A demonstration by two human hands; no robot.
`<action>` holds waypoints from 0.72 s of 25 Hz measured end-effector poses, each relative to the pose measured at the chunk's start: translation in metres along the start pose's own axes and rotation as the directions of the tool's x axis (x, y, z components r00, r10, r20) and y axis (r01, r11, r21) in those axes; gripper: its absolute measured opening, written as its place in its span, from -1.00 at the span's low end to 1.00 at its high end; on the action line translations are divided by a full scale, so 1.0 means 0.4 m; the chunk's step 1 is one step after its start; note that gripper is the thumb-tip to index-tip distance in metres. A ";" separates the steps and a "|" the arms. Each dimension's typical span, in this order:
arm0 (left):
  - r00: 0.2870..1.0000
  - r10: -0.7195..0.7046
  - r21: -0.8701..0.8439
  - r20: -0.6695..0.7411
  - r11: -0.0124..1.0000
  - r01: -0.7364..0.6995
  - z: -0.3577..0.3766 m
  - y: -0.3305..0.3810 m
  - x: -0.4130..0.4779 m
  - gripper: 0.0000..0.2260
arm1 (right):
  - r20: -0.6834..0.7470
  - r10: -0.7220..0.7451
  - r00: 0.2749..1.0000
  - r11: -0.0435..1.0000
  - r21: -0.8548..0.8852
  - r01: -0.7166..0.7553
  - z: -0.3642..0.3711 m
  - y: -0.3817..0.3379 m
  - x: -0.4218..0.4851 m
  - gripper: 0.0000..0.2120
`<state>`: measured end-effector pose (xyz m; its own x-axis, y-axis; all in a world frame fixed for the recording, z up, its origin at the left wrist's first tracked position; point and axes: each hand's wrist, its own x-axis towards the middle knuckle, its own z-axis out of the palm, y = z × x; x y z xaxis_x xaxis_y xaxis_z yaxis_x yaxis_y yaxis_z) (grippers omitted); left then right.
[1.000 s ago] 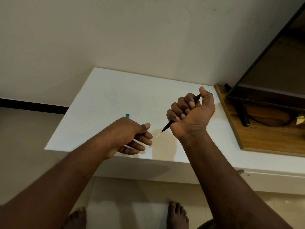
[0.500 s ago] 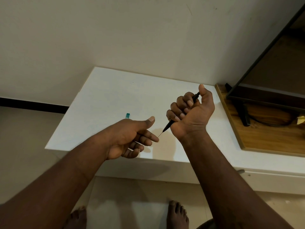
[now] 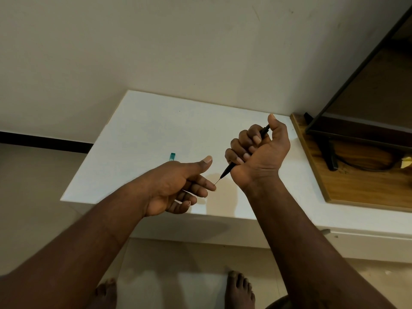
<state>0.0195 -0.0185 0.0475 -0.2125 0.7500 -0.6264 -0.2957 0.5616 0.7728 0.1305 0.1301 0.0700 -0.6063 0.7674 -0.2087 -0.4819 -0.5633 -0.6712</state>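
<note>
While right hand [image 3: 258, 152] fists round slim black pen [image 3: 227, 170], its needle tip points down-left | left hand [image 3: 178, 188] loosely spread, forefinger at tip | both above front edge of smooth white table [image 3: 145, 130] | teal piece [image 3: 172, 156] behind left hand

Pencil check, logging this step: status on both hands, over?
Right-hand grip fisted round black pencil, tip down-left. Left-hand grip open, index fingertip at the lead. Teal case on white table behind, clear of both.

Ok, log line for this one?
right hand: grips pencil in fist | left hand: open, fingertip at pencil tip | table: teal case
</note>
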 end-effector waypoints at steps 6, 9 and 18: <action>1.000 0.001 -0.016 0.018 1.000 0.000 0.000 -0.003 0.002 -0.38 | -0.001 0.000 1.000 1.000 -0.003 0.000 0.000 0.000 0.000 -0.53; 1.000 0.009 -0.018 0.012 1.000 -0.009 0.001 -0.004 0.004 -0.38 | -0.002 -0.001 1.000 1.000 -0.003 0.001 0.000 0.000 0.000 -0.53; 1.000 0.008 -0.031 0.020 1.000 -0.008 0.001 -0.004 0.003 -0.36 | -0.002 0.000 1.000 1.000 -0.005 0.000 0.002 -0.003 -0.001 -0.54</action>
<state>0.0202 -0.0185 0.0456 -0.1961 0.7616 -0.6177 -0.3225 0.5448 0.7741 0.1307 0.1304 0.0716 -0.6051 0.7679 -0.2105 -0.4784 -0.5619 -0.6748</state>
